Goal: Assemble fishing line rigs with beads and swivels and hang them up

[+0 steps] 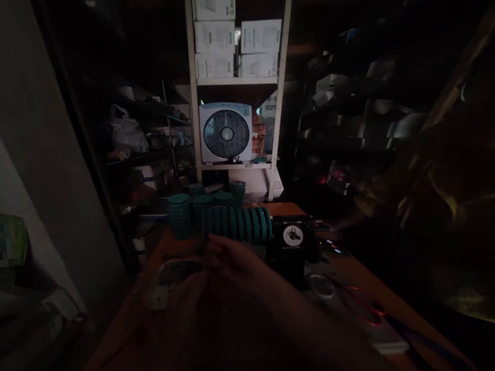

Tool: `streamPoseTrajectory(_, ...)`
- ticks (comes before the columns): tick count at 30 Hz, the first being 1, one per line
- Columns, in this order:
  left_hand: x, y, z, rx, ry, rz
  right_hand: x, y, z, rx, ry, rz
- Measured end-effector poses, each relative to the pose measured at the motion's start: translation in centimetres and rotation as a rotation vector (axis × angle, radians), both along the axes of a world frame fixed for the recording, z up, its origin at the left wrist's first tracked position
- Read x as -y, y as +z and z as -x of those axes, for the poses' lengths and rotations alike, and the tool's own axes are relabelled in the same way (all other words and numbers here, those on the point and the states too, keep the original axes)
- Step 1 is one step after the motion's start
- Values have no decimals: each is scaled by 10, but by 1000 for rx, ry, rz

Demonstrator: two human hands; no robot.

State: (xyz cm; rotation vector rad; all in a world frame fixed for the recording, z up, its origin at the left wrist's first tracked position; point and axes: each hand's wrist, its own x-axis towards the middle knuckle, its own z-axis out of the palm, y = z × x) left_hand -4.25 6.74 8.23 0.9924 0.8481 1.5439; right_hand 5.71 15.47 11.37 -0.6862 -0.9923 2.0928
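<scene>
Deep shadow covers both of my hands above the orange tabletop (pixel 126 336). My right hand (pixel 234 262) has its fingers drawn together around something small and dark that I cannot make out. Close beside it on the left, my left hand (pixel 191 295) is closed, its fingertips pointing toward the right one; what it holds is lost in the dark. Left of my hands lies a pale tray-like piece (pixel 156 298) with a dark middle. Just beyond the fingers, a row of green ring-shaped parts (pixel 238 224) lies on its side against a black device (pixel 290 258) with a round white dial (pixel 293 236).
Upright green stacks (pixel 180 216) stand at the table's far edge. To the right are a round clear-looking piece (pixel 322 286), red wires (pixel 366 309) and a dark cable (pixel 430 346). A box fan (pixel 226 132) sits on a shelf below white cartons (pixel 216 36). Crowded shelves flank both sides.
</scene>
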Motion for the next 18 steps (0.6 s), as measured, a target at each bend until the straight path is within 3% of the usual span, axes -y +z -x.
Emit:
streamPoseTrajectory(11,26,-21,-2,57,-83,125,-1,5,-11,38,-28,-83)
streamPoseTrajectory(18,32,-31,1,85,-89,173,6,-1,-18,100,-37,-153)
